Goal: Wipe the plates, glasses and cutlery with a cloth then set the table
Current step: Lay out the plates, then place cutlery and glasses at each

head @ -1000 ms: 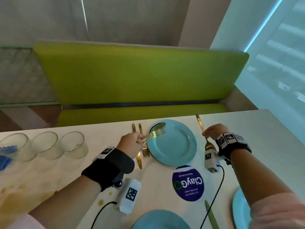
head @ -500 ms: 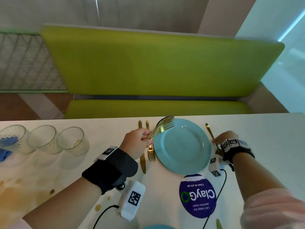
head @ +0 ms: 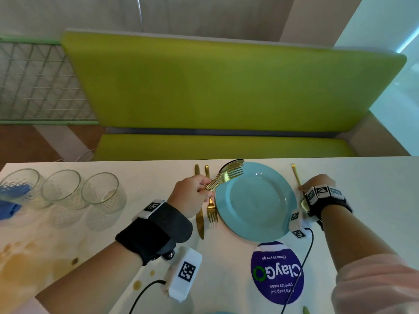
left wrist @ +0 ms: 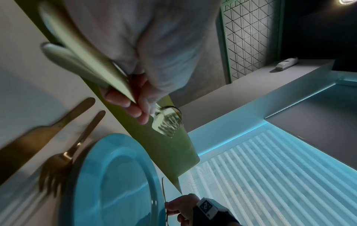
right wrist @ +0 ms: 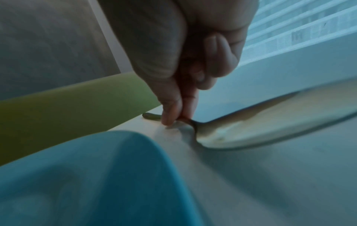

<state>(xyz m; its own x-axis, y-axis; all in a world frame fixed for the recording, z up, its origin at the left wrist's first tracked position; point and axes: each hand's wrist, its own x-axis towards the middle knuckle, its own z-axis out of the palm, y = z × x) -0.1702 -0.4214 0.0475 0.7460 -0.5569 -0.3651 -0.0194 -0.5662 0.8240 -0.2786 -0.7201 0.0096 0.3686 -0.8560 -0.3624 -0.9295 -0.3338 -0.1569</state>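
Observation:
A blue plate (head: 256,200) sits at the table's far edge. A gold knife (head: 200,219) and a gold fork (head: 212,215) lie side by side on its left. My left hand (head: 205,185) hovers above them and grips a bundle of gold cutlery (head: 227,175), a fork and a spoon, whose heads reach over the plate rim. The left wrist view shows the bundle's fork tines (left wrist: 168,124) past my curled fingers (left wrist: 133,107). My right hand (head: 301,188) pinches the handle of a gold spoon (head: 295,174) lying on the table right of the plate. In the right wrist view my fingertips (right wrist: 170,117) squeeze the neck near the spoon bowl (right wrist: 270,130).
Three empty glasses (head: 102,191) stand in a row at the left, with a blue cloth (head: 10,201) behind the leftmost. A purple round sticker (head: 276,271) lies near the plate. Yellow stains (head: 13,264) mark the table at left. A green bench (head: 226,87) runs behind the table.
My right hand has lowered the spoon from a raised tilt until it lies flat on the table beside the plate. My left hand still holds the bundle in the same place.

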